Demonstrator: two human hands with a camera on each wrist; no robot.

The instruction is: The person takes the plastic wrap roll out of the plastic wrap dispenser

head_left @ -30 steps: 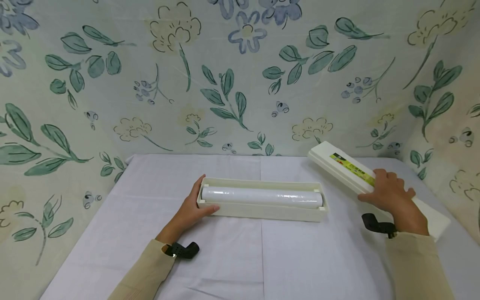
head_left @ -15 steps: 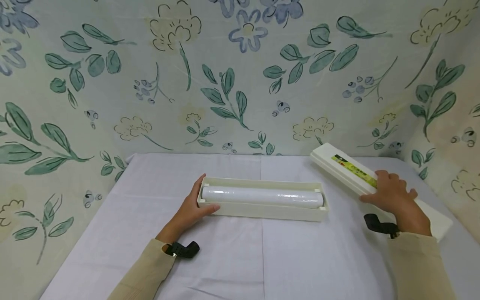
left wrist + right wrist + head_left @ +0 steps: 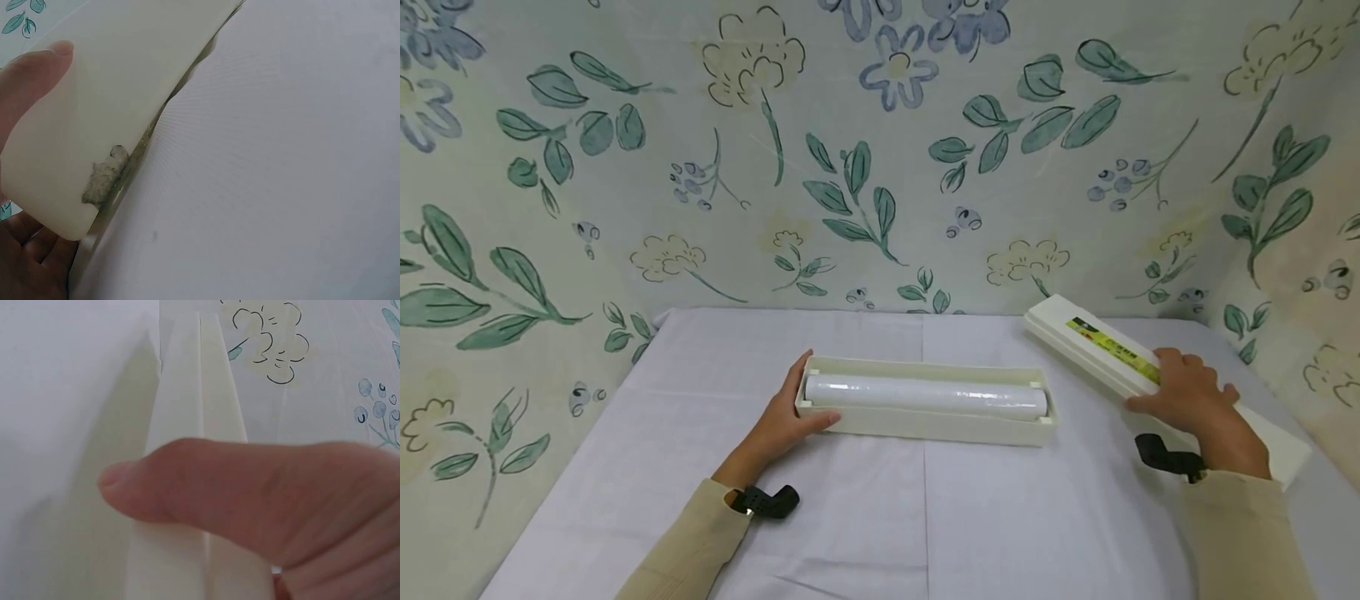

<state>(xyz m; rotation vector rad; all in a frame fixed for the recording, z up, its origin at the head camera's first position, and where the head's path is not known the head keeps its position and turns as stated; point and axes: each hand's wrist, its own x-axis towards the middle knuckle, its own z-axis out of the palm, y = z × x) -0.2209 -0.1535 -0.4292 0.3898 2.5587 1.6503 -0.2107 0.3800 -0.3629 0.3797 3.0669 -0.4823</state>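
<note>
A long cream plastic box (image 3: 925,427) lies on the white cloth, its top uncovered. Inside it is a white roll of film or wrap (image 3: 925,394), with light glinting off its surface. My left hand (image 3: 782,421) grips the box's left end, thumb across the front wall; the left wrist view shows fingers (image 3: 44,250) at the end's lower corner. At the right, my right hand (image 3: 1202,404) holds a long cream lid (image 3: 1075,342) with a yellow-green label (image 3: 1112,350). In the right wrist view, the thumb (image 3: 181,478) lies across the lid's side. The lid's far end points toward the back.
A white cloth (image 3: 820,542) with a centre crease covers the table. Behind it hangs a leaf-and-flower patterned fabric (image 3: 865,183), which also runs along both sides. Each wrist bears a black strapped device (image 3: 767,502). A grey smudge (image 3: 105,178) marks the box's side.
The right hand and the lid have shifted slightly to the right and toward the near side. My left hand, the box and the roll stay in place.
</note>
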